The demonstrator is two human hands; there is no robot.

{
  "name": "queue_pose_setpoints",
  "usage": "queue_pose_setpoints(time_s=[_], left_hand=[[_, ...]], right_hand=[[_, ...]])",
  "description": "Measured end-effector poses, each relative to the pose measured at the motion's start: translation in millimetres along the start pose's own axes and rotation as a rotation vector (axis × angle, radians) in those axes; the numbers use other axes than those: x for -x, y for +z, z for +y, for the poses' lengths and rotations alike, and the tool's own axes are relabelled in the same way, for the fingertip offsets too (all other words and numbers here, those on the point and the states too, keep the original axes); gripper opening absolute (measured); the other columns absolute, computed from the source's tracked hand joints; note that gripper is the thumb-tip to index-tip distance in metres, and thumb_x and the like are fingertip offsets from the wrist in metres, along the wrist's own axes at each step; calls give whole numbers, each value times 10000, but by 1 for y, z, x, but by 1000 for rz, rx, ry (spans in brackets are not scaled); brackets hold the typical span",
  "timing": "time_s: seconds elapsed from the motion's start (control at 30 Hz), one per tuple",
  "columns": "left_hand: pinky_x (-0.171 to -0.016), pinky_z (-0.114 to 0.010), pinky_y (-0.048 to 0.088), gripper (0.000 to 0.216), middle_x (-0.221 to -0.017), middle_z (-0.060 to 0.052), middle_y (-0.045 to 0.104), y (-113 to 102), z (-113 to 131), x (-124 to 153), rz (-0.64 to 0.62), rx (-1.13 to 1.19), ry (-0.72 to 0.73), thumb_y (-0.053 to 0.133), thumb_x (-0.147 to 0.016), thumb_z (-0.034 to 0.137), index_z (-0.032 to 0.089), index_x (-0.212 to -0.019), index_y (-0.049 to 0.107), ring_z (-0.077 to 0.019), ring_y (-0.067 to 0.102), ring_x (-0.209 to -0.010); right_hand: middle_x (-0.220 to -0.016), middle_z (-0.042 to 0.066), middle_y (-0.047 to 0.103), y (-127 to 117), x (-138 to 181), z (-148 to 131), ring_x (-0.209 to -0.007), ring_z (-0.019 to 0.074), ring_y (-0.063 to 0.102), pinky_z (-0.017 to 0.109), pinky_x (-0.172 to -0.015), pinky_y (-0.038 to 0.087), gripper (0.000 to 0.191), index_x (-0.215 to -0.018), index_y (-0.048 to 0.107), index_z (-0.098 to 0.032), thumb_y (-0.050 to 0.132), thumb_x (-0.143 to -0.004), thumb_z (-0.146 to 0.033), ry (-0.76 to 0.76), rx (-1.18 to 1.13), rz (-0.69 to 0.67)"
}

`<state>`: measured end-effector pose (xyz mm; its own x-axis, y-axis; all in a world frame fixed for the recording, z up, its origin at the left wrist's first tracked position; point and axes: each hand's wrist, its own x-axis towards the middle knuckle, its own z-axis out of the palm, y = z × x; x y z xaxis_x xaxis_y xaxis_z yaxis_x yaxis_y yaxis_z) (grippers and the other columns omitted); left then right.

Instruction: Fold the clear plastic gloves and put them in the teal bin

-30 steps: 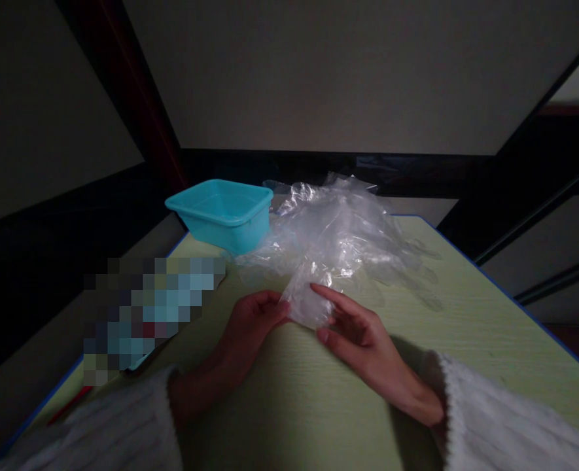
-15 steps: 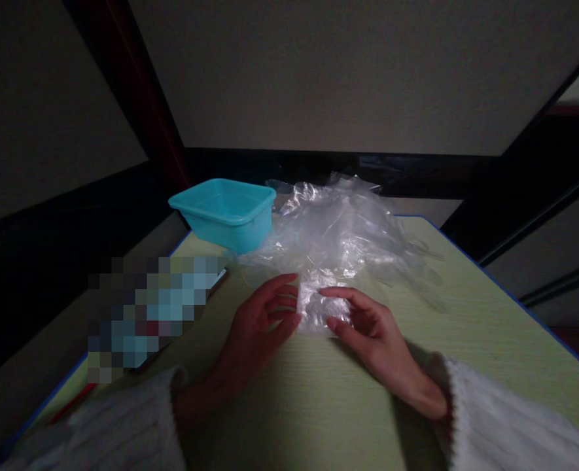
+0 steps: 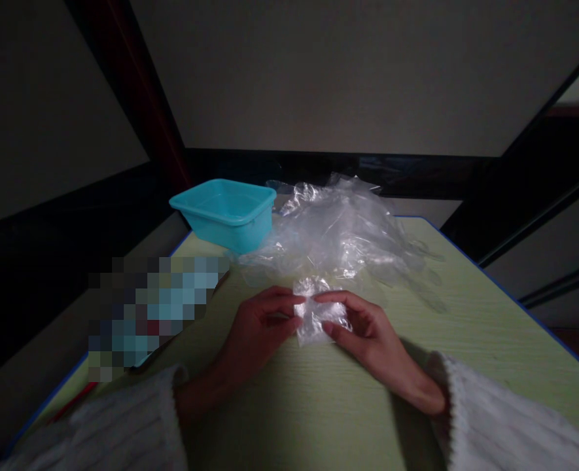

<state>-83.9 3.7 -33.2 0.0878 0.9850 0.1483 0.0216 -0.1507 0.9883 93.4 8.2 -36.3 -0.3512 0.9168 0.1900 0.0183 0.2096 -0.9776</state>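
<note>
A small folded clear plastic glove [image 3: 311, 332] lies crinkled and shiny near the middle of the table. My left hand [image 3: 262, 327] pinches its left edge between thumb and fingertips. On the opposite side, the thumb and fingers of my right hand [image 3: 370, 337] are closed on the right part of it. Just behind it spreads a loose heap of thin clear plastic gloves [image 3: 338, 222], with some finger shapes showing at its right edge. Parts of the folded glove are covered by my fingertips.
A turquoise plastic basin [image 3: 235, 230] stands at the back left, touching the heap's side. Along the left edge lies a pixelated flat item [image 3: 169, 311], with something thin and red [image 3: 76, 400] near it. The pale green table [image 3: 289, 418] has blue edging; walls stand behind.
My left fingers have come down and closed on the folded glove's left edge. The folded glove has shifted slightly towards me and turned a little. The heap and basin have stayed put.
</note>
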Motion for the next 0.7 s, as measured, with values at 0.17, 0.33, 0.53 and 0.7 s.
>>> queue_pose_setpoints(time_s=[0.17,0.33,0.53,0.7], left_hand=[[-550,-160,507,276,-969,-29,637,1,5,0,65,-44,-28,661,-610,71,205,-835,750,-107,603,-684],[-516,-169,498,321,-1026,-36,642,1,5,0,83,-52,-47,659,-610,64,198,-890,740,-86,580,-603],[-493,-162,482,324,-1056,-47,642,2,6,0,98,-48,-69,664,-597,67,187,-889,739,-71,561,-566],[-498,-159,480,274,-1071,-52,642,2,7,1,94,-60,-68,673,-597,84,183,-843,745,-101,590,-640]], right_hand=[[-905,17,668,1,1,-1,-729,142,569,270,-635,448,265,-1012,647,-213,615,-748,-201,29,31,3],[-883,10,697,1,0,2,-657,125,585,256,-580,466,253,-982,687,-224,626,-739,-191,29,7,10],[-879,11,711,-1,0,3,-702,129,622,259,-620,504,229,-958,718,-245,620,-761,-179,8,36,3],[-917,27,721,-3,0,2,-780,155,647,281,-671,523,199,-920,732,-248,615,-769,-195,-15,59,-3]])
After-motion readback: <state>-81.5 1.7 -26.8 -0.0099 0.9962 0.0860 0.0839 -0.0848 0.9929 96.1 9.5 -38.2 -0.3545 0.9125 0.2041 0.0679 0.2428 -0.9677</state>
